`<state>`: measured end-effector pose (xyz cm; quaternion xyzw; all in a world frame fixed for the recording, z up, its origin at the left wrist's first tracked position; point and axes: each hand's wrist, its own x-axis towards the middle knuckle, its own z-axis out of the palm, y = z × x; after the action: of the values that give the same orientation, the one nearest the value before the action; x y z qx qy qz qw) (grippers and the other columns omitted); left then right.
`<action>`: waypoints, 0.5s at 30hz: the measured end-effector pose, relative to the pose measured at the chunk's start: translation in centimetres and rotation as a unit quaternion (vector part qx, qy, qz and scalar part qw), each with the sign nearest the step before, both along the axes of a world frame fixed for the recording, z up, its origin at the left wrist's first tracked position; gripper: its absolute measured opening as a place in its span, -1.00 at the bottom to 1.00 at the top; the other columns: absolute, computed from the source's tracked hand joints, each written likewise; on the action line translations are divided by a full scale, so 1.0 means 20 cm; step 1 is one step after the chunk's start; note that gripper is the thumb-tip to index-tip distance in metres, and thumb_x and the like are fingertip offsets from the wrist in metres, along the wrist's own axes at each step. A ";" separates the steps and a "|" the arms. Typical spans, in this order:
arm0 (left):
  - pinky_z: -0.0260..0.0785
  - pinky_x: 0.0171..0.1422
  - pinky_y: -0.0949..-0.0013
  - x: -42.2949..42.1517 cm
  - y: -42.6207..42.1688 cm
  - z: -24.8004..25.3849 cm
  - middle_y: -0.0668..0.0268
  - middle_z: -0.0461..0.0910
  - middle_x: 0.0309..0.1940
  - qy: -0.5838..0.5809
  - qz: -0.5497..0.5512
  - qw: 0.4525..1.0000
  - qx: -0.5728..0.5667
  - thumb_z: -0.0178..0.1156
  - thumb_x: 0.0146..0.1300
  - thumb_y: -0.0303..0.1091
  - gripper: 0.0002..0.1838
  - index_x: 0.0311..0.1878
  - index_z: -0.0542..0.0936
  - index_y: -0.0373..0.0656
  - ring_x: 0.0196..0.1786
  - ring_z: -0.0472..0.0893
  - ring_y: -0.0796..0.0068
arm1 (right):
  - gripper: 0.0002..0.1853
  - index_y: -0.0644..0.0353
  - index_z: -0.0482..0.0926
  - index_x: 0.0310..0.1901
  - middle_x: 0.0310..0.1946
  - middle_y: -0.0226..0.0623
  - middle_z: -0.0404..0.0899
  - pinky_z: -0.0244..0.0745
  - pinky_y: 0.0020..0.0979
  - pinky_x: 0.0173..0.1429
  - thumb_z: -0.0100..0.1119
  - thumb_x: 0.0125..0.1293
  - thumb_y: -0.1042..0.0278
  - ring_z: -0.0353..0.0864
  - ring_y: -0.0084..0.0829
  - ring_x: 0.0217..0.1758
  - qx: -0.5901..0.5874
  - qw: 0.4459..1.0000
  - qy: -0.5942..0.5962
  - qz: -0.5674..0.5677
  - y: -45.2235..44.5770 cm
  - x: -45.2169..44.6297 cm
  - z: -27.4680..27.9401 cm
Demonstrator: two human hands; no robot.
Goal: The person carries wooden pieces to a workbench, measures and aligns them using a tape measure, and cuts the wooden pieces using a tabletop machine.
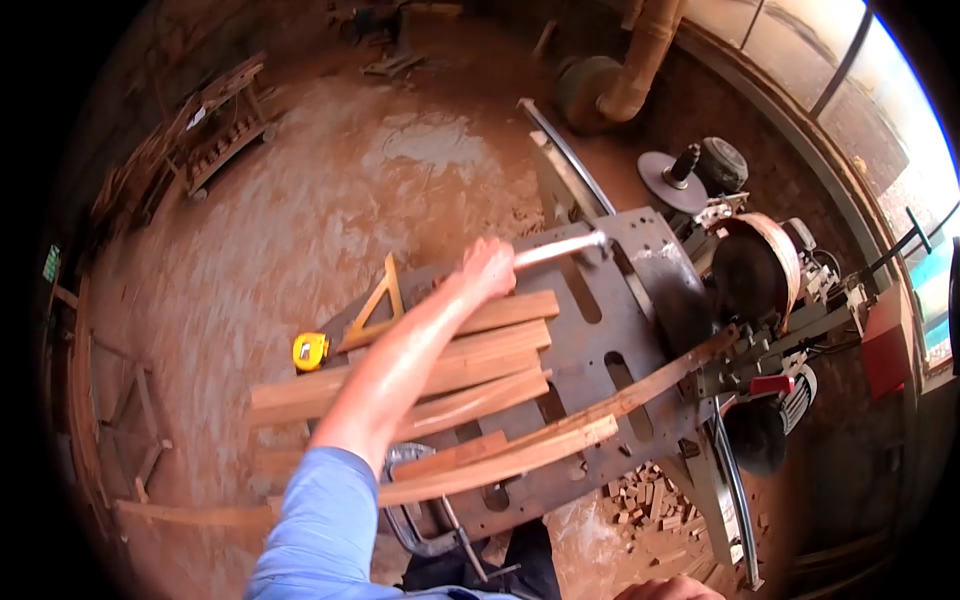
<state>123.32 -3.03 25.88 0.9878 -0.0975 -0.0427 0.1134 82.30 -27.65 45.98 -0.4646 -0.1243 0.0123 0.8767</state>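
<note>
My left hand [487, 266] reaches across the metal machine table [650, 255], its fingers wrapped round a pale, rod-like handle [555, 250] with a rounded metal end at the right. Below this hand lie several wooden strips [510, 312], side by side on the slotted table. A long curved strip [640, 393] runs towards the machinery. Near the table's front edge, a metal C-clamp [425, 545] sits by the strips. Only the top of my right hand [670, 589] shows at the bottom edge; its fingers are hidden.
A yellow tape measure [310, 351] and a wooden triangle [378, 305] lie left of the table. Around the right side stand a grey disc [672, 182], a large wheel [755, 270] and a motor [798, 398]. Wood offcuts [655, 500] litter the floor. A wooden rack [225, 125] stands at upper left.
</note>
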 end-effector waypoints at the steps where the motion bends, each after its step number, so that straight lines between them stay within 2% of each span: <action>1: 0.63 0.11 -0.09 -0.05 0.02 0.06 -0.14 0.72 -0.14 -0.068 0.003 0.998 0.000 0.30 0.10 -0.36 -0.73 -0.20 0.73 -0.35 -0.02 0.73 -0.19 | -0.83 0.28 0.63 -0.25 -0.33 -0.21 0.56 0.64 -0.05 -0.09 0.35 0.40 0.34 0.57 -0.24 -0.32 -0.011 1.000 0.005 0.013 -0.03 -0.01 -0.01; 2: 0.62 0.04 -0.10 -0.08 0.07 0.07 -0.12 0.70 -0.17 -0.142 0.002 0.990 0.006 0.31 0.08 -0.32 -0.71 -0.19 0.69 -0.33 -0.06 0.71 -0.17 | -0.83 0.28 0.63 -0.22 -0.32 -0.20 0.56 0.64 -0.04 -0.09 0.34 0.40 0.35 0.57 -0.25 -0.32 -0.019 0.999 0.013 0.032 -0.05 -0.01 -0.02; 3: 0.60 0.03 -0.13 -0.17 0.13 0.22 -0.14 0.70 -0.14 -0.157 -0.003 0.987 -0.037 0.29 0.09 -0.32 -0.75 -0.24 0.66 -0.31 -0.08 0.71 -0.18 | -0.82 0.32 0.61 -0.17 -0.25 -0.10 0.61 0.65 0.04 -0.05 0.34 0.40 0.37 0.63 -0.14 -0.25 0.005 0.998 -0.004 0.059 -0.06 -0.01 0.00; 4: 0.58 0.00 -0.10 -0.28 0.20 0.31 -0.14 0.70 -0.17 -0.192 0.030 0.974 -0.120 0.29 0.10 -0.26 -0.72 -0.22 0.64 -0.30 -0.08 0.71 -0.18 | -0.82 0.33 0.61 -0.16 -0.21 -0.04 0.63 0.66 0.08 -0.05 0.34 0.40 0.37 0.65 -0.08 -0.22 0.032 0.991 -0.035 0.123 -0.07 0.05 0.01; 5: 0.56 -0.04 -0.07 -0.43 0.25 0.49 -0.13 0.70 -0.20 -0.117 0.084 0.973 -0.179 0.30 0.12 -0.23 -0.66 -0.13 0.62 -0.29 -0.10 0.72 -0.15 | -0.81 0.34 0.61 -0.15 -0.18 0.02 0.64 0.66 0.11 -0.05 0.35 0.40 0.37 0.67 -0.03 -0.19 0.062 0.978 -0.066 0.186 -0.09 0.13 0.02; 6: 0.55 -0.08 0.00 -0.59 0.32 0.58 -0.10 0.69 -0.23 -0.152 0.121 0.953 -0.233 0.32 0.14 -0.23 -0.62 -0.06 0.58 -0.28 -0.14 0.73 -0.06 | -0.80 0.35 0.61 -0.14 -0.14 0.08 0.66 0.67 0.15 -0.05 0.35 0.40 0.37 0.69 0.03 -0.15 0.095 0.958 -0.102 0.250 -0.10 0.18 0.02; 7: 0.54 -0.10 0.10 -0.73 0.42 0.64 0.00 0.66 -0.29 -0.113 0.150 0.936 -0.296 0.37 0.16 -0.24 -0.60 -0.03 0.54 -0.27 -0.19 0.71 0.13 | -0.78 0.37 0.61 -0.12 -0.11 0.16 0.66 0.67 0.17 -0.11 0.35 0.40 0.36 0.71 0.10 -0.18 0.150 0.954 -0.112 0.234 -0.09 0.15 0.01; 8: 0.53 -0.12 0.16 -0.91 0.49 0.75 0.15 0.64 -0.32 -0.109 0.157 0.932 -0.309 0.41 0.17 -0.26 -0.59 -0.03 0.53 -0.28 -0.24 0.66 0.31 | -0.76 0.38 0.61 -0.11 -0.08 0.23 0.67 0.68 0.20 -0.16 0.36 0.41 0.35 0.72 0.16 -0.20 0.204 0.946 -0.124 0.219 -0.09 0.12 0.00; 9: 0.52 -0.19 0.27 -1.07 0.58 0.81 0.28 0.62 -0.31 -0.099 0.157 0.911 -0.368 0.41 0.25 -0.28 -0.59 0.04 0.52 -0.29 -0.29 0.60 0.52 | -0.76 0.38 0.61 -0.11 -0.09 0.24 0.67 0.68 0.19 -0.19 0.36 0.41 0.35 0.72 0.16 -0.22 0.287 0.920 -0.192 0.186 -0.01 0.13 -0.04; 10: 0.50 -0.25 0.39 -1.24 0.63 0.89 0.34 0.60 -0.33 -0.061 0.171 0.875 -0.449 0.38 0.33 -0.31 -0.60 0.10 0.49 -0.29 -0.36 0.59 0.61 | -0.76 0.39 0.61 -0.11 -0.10 0.24 0.67 0.68 0.19 -0.21 0.35 0.42 0.35 0.72 0.15 -0.24 0.367 0.883 -0.252 0.147 0.10 0.14 -0.10; 11: 0.49 -0.28 0.43 -1.40 0.68 0.98 0.35 0.59 -0.35 -0.051 0.185 0.851 -0.489 0.35 0.36 -0.33 -0.62 0.12 0.48 -0.29 -0.39 0.57 0.63 | -0.76 0.39 0.62 -0.10 -0.10 0.25 0.67 0.68 0.18 -0.24 0.35 0.42 0.34 0.72 0.15 -0.26 0.445 0.836 -0.305 0.105 0.20 0.13 -0.14; 12: 0.49 -0.31 0.47 -1.55 0.72 1.03 0.36 0.57 -0.37 -0.045 0.196 0.824 -0.529 0.33 0.39 -0.35 -0.63 0.14 0.47 -0.29 -0.42 0.56 0.65 | -0.76 0.38 0.62 -0.10 -0.11 0.25 0.67 0.68 0.18 -0.26 0.35 0.43 0.33 0.73 0.15 -0.29 0.348 0.871 -0.210 0.275 0.00 0.16 -0.09; 13: 0.48 -0.33 0.46 -1.70 0.77 1.02 0.36 0.56 -0.37 -0.048 0.236 0.809 -0.536 0.31 0.39 -0.37 -0.66 0.12 0.47 -0.29 -0.44 0.56 0.63 | -0.76 0.38 0.62 -0.10 -0.12 0.25 0.68 0.68 0.17 -0.29 0.34 0.43 0.32 0.74 0.14 -0.32 0.235 0.867 -0.099 0.428 -0.14 0.22 0.00; 14: 0.48 -0.35 0.45 -1.85 0.81 1.00 0.36 0.56 -0.38 -0.051 0.270 0.791 -0.546 0.30 0.40 -0.40 -0.68 0.10 0.47 -0.28 -0.45 0.56 0.61 | -0.77 0.35 0.64 -0.08 -0.15 0.16 0.68 0.68 0.07 -0.20 0.35 0.35 0.37 0.73 0.05 -0.25 0.089 0.902 -0.109 0.408 -0.16 0.29 -0.08; 15: 0.48 -0.37 0.44 -1.98 0.84 0.96 0.36 0.55 -0.39 -0.054 0.300 0.772 -0.558 0.29 0.40 -0.42 -0.71 0.09 0.48 -0.27 -0.47 0.56 0.59 | -0.76 0.32 0.66 -0.06 -0.18 0.08 0.69 0.67 -0.04 -0.11 0.36 0.28 0.42 0.72 -0.04 -0.18 -0.058 0.908 -0.124 0.395 -0.12 0.39 -0.11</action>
<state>83.72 13.68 45.01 0.7310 0.1908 0.1085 0.6461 90.04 -29.96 43.73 -0.4252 -0.4043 0.3075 0.7492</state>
